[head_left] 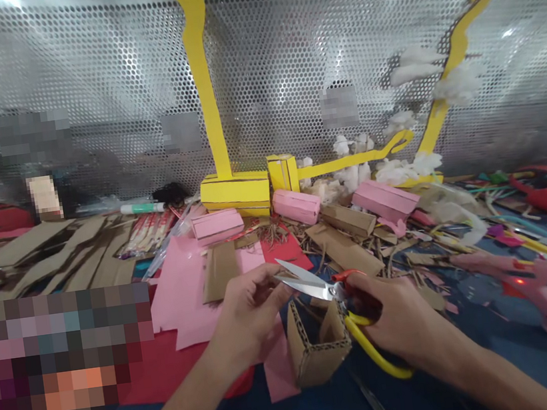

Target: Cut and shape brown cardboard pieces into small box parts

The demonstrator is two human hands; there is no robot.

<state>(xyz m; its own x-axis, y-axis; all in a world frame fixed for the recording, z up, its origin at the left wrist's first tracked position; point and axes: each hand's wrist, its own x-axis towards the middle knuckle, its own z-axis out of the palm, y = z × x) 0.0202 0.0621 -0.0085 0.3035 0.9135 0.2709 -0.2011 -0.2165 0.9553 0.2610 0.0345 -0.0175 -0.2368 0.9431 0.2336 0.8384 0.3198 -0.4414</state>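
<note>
Scissors (315,288) with red and yellow handles are held by my right hand (393,310), their blades parted and pointing left. My left hand (251,305) has its fingers pinched together beside the blade tips; what they hold is too small to make out. Just below the blades stands an open cardboard box form (320,353) with corrugated edges. Pink paper (184,291) and red paper (149,369) lie to the left, partly under my left hand and forearm.
Yellow paper-covered pieces (235,193) stand before a perforated metal panel (265,65). Pink blocks (386,200), cardboard strips (344,249) and scraps lie ahead. A pink glue gun (540,284) with a lit red light is at right, and cardboard pieces (78,251) at left.
</note>
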